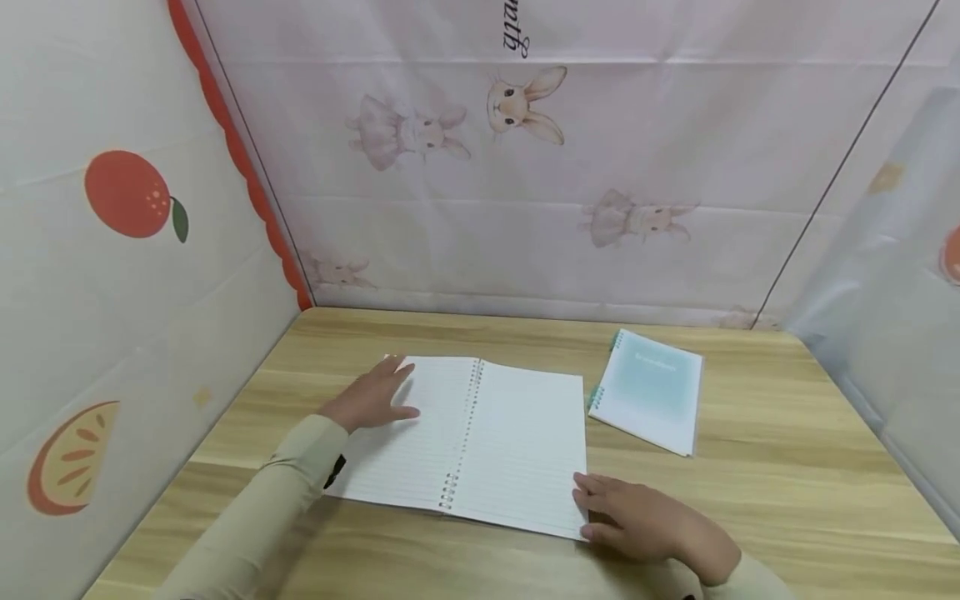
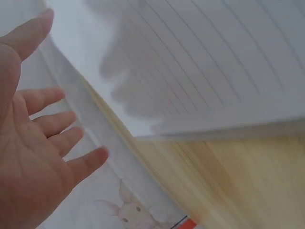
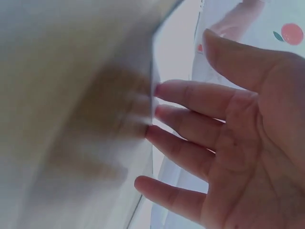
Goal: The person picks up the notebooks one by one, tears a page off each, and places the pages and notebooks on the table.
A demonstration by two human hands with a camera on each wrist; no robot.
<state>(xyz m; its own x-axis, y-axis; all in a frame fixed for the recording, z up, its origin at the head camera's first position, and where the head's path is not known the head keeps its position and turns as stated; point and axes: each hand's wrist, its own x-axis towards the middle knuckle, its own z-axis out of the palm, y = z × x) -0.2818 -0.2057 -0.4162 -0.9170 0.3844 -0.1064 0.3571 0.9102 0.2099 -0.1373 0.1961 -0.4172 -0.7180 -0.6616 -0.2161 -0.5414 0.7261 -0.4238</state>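
A spiral-bound notebook (image 1: 525, 450) lies open on the wooden table, its ruled pages facing up and the wire coil running down the middle. Over the upper left page is my left hand (image 1: 371, 396), fingers spread and nothing in its grasp. In the left wrist view the left hand (image 2: 43, 138) has loosely extended fingers, and its shadow falls on the lined page (image 2: 190, 62). My right hand (image 1: 633, 517) is at the lower right corner of the notebook, fingertips right at the page edge. The right wrist view shows that right hand (image 3: 214, 129) with its fingers apart and extended.
A smaller teal-and-white spiral notebook (image 1: 648, 392) lies closed to the right of the open one. The wooden table (image 1: 765, 467) is bordered by a back wall sheet (image 1: 465, 242) printed with rabbits and a left sheet (image 1: 150, 317) with fruit.
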